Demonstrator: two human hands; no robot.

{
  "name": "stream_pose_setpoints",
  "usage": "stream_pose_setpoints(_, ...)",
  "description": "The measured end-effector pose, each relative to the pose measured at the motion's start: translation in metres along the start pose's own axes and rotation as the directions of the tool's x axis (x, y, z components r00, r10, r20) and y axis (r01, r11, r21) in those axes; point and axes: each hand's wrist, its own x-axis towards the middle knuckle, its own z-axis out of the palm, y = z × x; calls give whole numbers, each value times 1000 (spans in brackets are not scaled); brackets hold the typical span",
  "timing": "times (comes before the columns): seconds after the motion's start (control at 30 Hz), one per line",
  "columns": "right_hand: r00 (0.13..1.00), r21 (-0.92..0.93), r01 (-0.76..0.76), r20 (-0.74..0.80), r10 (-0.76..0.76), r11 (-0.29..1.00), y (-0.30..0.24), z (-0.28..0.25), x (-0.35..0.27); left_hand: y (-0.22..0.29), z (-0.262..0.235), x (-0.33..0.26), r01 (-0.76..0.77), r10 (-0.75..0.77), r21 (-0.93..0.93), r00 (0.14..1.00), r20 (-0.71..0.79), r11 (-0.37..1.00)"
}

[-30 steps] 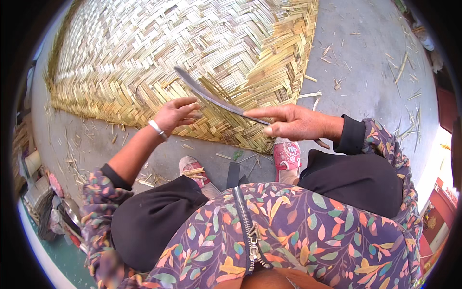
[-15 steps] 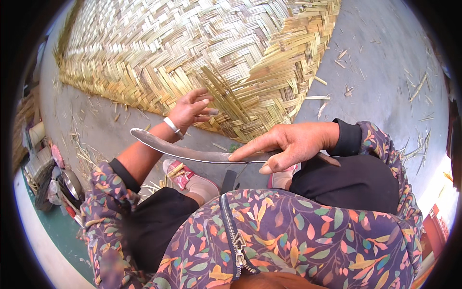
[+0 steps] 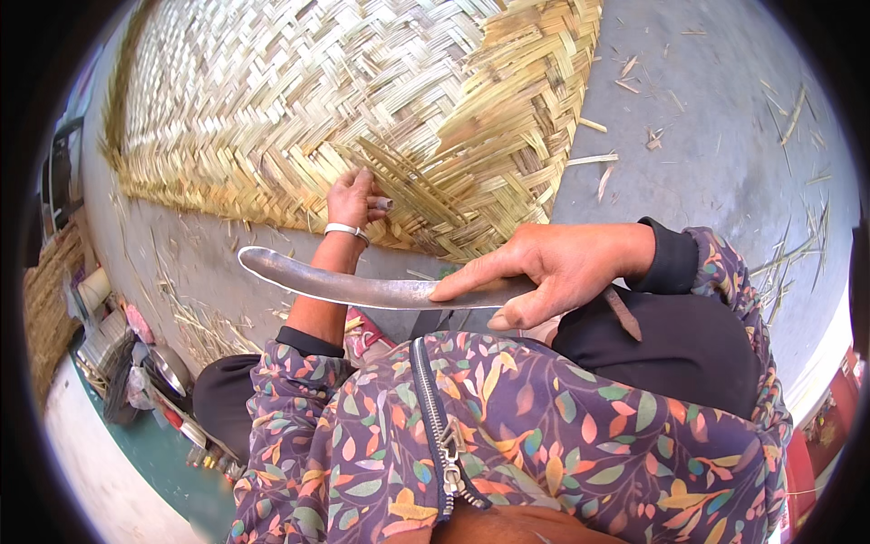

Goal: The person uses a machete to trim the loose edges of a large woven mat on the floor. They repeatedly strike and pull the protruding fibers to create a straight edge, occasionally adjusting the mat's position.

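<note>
My right hand (image 3: 566,270) is closed round a long curved knife (image 3: 362,288), its index finger stretched along the blade. The rounded tip points left, and the tapered brown end sticks out behind the hand over my right knee. My left hand (image 3: 355,201), with a white bracelet at the wrist, is at the near edge of a large woven mat (image 3: 272,127) of pale split strips. Its fingers are curled in beside a bundle of loose, upturned strips (image 3: 412,181); what they pinch is too small to make out. A pale wrap covers one fingertip.
Cut scraps (image 3: 208,326) litter the grey floor (image 3: 671,199) to the left and right of the mat. Pots, bags and other goods (image 3: 149,376) stand at the left. My shoe (image 3: 364,334) shows below the blade, between my bent knees.
My left hand has shifted slightly, and its spread fingers have curled in at the mat's edge. The loose strips lean lower to the left. The knife stays in my right hand, its blade face turned more upward.
</note>
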Motion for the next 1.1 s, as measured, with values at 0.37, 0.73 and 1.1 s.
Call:
stream_pose_setpoints(0.37,999,-131,-32,5,33,991,-6,59,43,-21,-43,-48,100,-68,-98,955,290,990)
stream_pose_setpoints(0.73,999,-140,-54,-7,54,989,-5,169,116,-101,-134,-49,194,149,-469,787,599,861)
stream_pose_setpoints(1.1,986,-62,-161,29,163,985,2,161,124,-114,-133,-41,38,54,-200,899,434,979)
